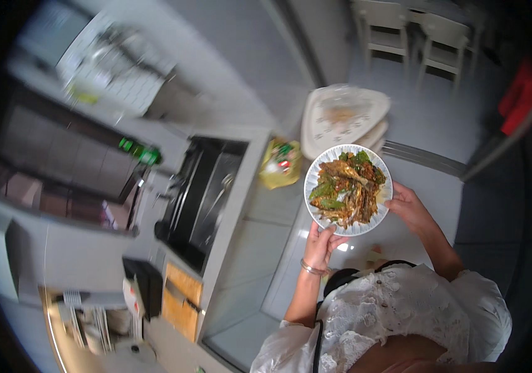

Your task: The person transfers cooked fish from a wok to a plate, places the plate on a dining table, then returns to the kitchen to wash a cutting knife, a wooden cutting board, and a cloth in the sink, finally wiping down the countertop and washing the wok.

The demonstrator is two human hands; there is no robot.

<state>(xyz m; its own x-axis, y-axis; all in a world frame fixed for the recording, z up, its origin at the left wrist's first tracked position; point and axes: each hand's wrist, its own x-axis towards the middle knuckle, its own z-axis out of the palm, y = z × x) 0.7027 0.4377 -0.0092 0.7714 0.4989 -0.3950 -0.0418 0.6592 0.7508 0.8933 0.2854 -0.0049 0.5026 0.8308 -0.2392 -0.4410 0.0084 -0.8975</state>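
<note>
A round plate (310, 205) with a patterned pale rim is held up in front of my body. On it lies a heap of cooked food (347, 189), with browned pieces that look like small fried fish and green peppers. My left hand (320, 246), with a bracelet on the wrist, grips the near left edge, thumb on the rim. The right side of the rim is in my right hand (408, 205), its thumb on top. The fingers under the plate are partly hidden.
A white lidded bin (324, 121) stands just beyond the plate, near a door track (424, 156). To the left run a counter with a black sink (210, 200), a yellow bag (279, 165) beside it, and a cutting board (179, 303) bearing a knife (184, 297). White chairs (442, 44) stand farther off.
</note>
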